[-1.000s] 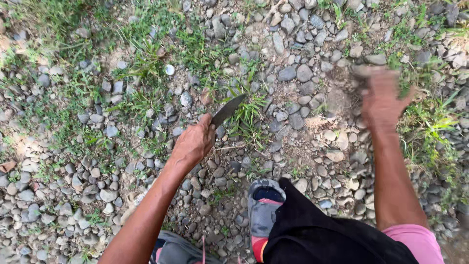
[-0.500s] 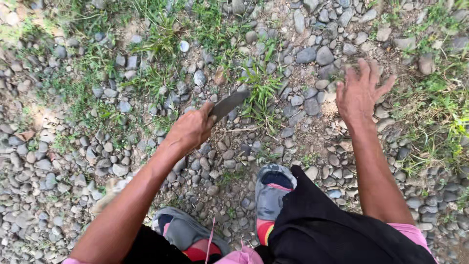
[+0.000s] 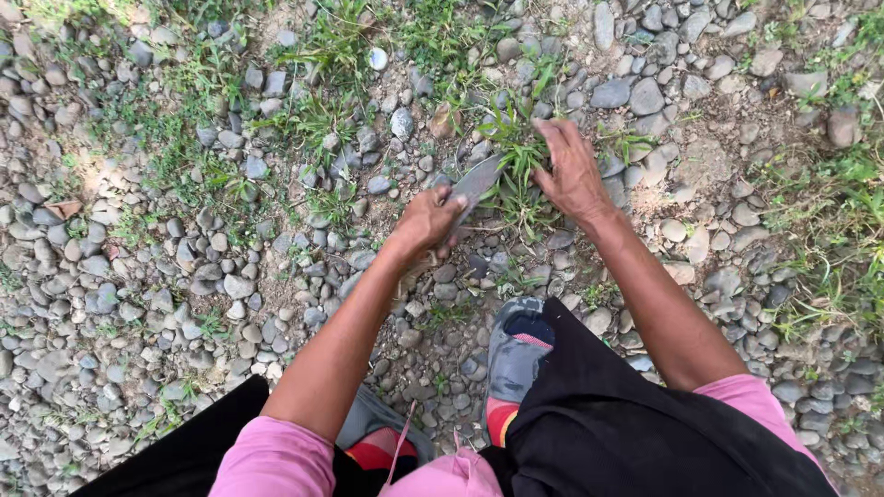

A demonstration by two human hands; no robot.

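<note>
We grip a knife (image 3: 476, 181) in our closed left hand (image 3: 429, 219), its blade touching the grass tuft (image 3: 521, 179) under our spread right hand (image 3: 573, 173).

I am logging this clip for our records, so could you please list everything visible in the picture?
blade tool: one, grey metal, held in the left hand, tip at the base of the grass tuft
grass tuft: one, green, centre, between the two hands
other weeds: several patches, green, along the top and right edge
pebbles: many, grey, all over the ground
dry leaf: one, brown, left edge
shoes: two, grey with red, bottom centre
black cloth: one, over the right knee
left hand: gripping the tool
right hand: fingers spread on the grass tuft
</note>
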